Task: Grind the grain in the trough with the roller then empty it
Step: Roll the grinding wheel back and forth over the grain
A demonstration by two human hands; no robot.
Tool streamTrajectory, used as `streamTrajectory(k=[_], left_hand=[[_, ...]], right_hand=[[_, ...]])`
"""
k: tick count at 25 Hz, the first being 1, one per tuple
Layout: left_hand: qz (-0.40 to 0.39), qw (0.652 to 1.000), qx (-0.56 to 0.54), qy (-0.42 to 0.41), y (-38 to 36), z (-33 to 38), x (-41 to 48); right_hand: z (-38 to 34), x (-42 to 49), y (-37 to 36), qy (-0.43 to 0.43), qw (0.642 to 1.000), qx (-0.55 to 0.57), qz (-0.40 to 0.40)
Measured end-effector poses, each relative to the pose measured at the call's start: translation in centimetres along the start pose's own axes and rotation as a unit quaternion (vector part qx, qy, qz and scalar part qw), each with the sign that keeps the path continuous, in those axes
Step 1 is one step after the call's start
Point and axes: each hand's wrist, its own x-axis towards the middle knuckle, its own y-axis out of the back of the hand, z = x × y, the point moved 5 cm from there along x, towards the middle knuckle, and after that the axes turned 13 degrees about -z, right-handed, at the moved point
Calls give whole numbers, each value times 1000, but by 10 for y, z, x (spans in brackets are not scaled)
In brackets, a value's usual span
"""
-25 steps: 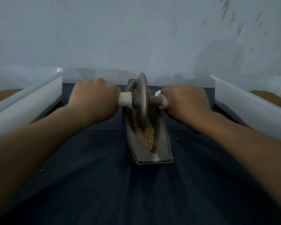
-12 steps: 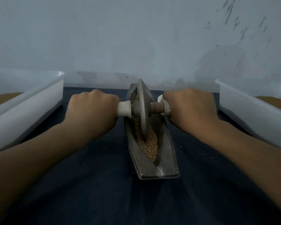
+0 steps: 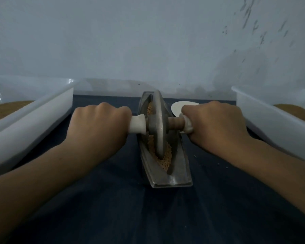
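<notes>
Head view, metal trough (image 3: 167, 173) lengthwise on a dark-covered bench (image 3: 113, 199), tan grain (image 3: 165, 160) inside, disc roller (image 3: 159, 124) standing upright in it midway between both hands, left hand (image 3: 99, 124) gripping the white axle end, right hand (image 3: 213, 123) gripping the other, white bins (image 3: 30, 118) either side.

The room was dim, and a cold bluish cast lay over everything. The wall (image 3: 148, 41) came out a flat grey-blue, with a broad, soft shadow low on its right side. Small glints sat on the rim of the left tub (image 3: 70, 81). A dull sheen lay on the roller (image 3: 159, 120) and on the near lip of the trough (image 3: 173, 181). The desk cloth (image 3: 165, 217) sank almost to black, its weave lost. Edges looked soft and a little grainy. The wide lens splayed the left tub and the right tub (image 3: 262, 117) outward and swelled the forearms (image 3: 33, 182) at the lower corners.
</notes>
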Motion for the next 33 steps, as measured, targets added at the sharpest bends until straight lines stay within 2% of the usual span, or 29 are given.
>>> streamTrajectory(k=[3, 4, 8, 10, 13, 15, 18, 20, 23, 25, 29, 31, 33], left_hand=[[-57, 996, 37, 52, -15, 1, 22], [-55, 996, 39, 59, -21, 1, 39], [-124, 990, 28, 66, -22, -1, 86], [-99, 993, 31, 51, -16, 1, 65], [-21, 1000, 10, 3, -4, 1, 9], [-8, 1000, 1, -9, -6, -5, 0], [-51, 997, 23, 47, -24, -2, 21], [-65, 995, 7, 73, -31, -3, 54], [-129, 989, -2, 75, -27, -4, 78], [-109, 992, 15, 56, -18, -2, 59], [-7, 999, 29, -14, 7, 4, 12], [-41, 997, 61, 3, 1, 4, 24], [-78, 994, 71, 36, -15, 5, 48]], right_hand=[[0, 25, -19, -52, 998, -9, -37], [0, 41, -27, -65, 996, -1, -53], [4, 73, -41, -114, 976, 92, -163], [2, 53, -29, -87, 984, 75, -138], [-2, 9, -1, -25, 999, -9, -21], [2, 6, 5, -3, 1000, -25, 11], [-2, 35, -17, -48, 997, -35, -58], [-2, 63, -30, -76, 993, 19, -93], [-1, 77, -34, -95, 982, 67, -150], [2, 58, -26, -79, 986, 55, -138], [3, -3, -7, -21, 999, 27, -4], [5, 9, -15, -46, 998, 34, -29], [4, 42, -33, -89, 990, 61, -90]])
